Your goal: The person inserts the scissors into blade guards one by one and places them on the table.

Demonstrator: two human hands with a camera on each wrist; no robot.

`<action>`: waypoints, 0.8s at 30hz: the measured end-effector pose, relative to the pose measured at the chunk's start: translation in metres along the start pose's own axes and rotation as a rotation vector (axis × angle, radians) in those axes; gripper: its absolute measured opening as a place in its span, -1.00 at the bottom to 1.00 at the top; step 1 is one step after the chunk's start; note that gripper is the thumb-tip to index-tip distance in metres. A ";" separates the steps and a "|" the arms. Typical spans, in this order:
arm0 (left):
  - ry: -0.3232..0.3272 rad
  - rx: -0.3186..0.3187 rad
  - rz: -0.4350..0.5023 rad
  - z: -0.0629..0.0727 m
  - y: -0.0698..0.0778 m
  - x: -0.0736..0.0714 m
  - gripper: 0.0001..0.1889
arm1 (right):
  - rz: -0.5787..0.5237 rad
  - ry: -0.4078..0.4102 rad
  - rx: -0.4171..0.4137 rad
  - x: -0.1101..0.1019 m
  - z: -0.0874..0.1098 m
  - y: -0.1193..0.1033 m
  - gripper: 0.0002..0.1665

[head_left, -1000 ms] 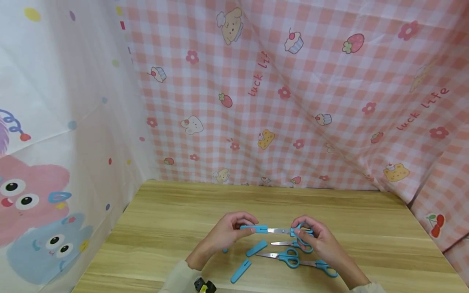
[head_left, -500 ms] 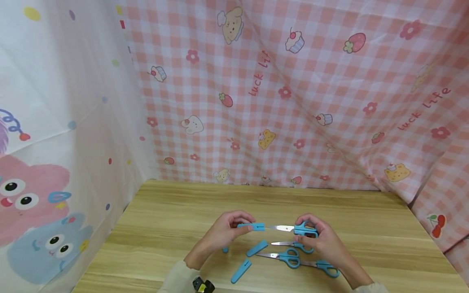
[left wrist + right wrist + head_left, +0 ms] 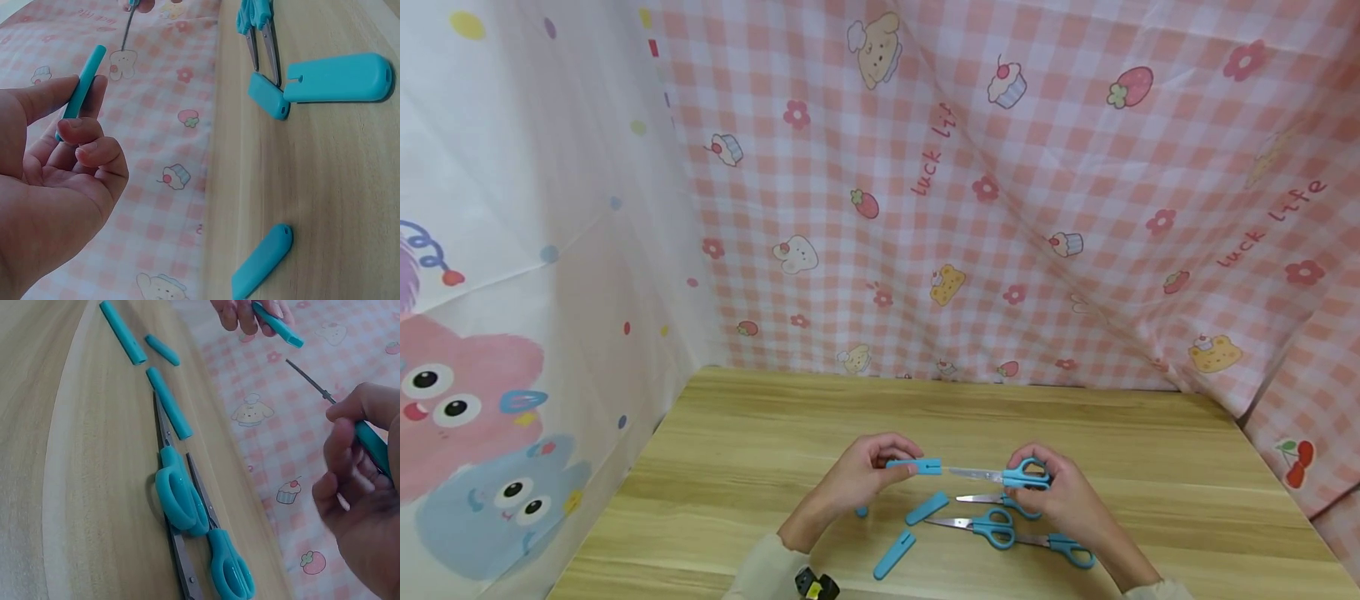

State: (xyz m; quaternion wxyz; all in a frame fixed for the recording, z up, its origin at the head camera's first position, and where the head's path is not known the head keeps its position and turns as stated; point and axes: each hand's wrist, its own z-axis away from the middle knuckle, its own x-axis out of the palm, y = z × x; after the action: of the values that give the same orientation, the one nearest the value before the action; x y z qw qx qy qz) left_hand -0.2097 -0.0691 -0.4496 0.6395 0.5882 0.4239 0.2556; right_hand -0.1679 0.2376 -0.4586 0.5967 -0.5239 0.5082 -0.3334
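My left hand [image 3: 865, 473] pinches a blue scissors cover [image 3: 927, 466] between thumb and fingers, its slotted mouth facing right. Opposite it, my right hand [image 3: 1063, 492] grips a pair of scissors [image 3: 1026, 473] by the blue handles, blades pointing left. A short gap separates the blade tip from the cover's mouth. In the right wrist view, the held scissors' thin blade [image 3: 307, 379] is seen edge-on, aimed toward the cover [image 3: 278, 326]. Both held things are raised above the wooden table.
Several more blue-handled scissors [image 3: 992, 528] lie on the table [image 3: 760, 417] below the right hand. Loose blue covers [image 3: 895, 556] lie to their left, one partly hidden by the left hand. Pink checked cloth [image 3: 925, 250] hangs behind the table, white printed cloth [image 3: 587, 292] at the left.
The scissors' blades, inside the cover one second ago, have come out of it to the right with my right hand. Since half a second ago they have tilted slightly.
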 end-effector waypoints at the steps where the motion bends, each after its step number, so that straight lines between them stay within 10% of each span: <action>1: -0.001 -0.002 0.002 0.000 0.000 0.000 -0.77 | 0.016 0.005 -0.005 0.000 0.000 0.000 -0.72; 24: -0.007 -0.006 -0.018 -0.001 -0.004 0.001 -0.77 | -0.014 0.041 0.010 0.005 -0.004 0.008 -0.76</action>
State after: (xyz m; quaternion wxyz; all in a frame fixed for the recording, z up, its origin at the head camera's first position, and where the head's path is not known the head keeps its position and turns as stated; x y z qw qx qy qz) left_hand -0.2111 -0.0687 -0.4531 0.6448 0.5836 0.4261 0.2491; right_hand -0.1712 0.2334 -0.4675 0.5866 -0.5174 0.5149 -0.3508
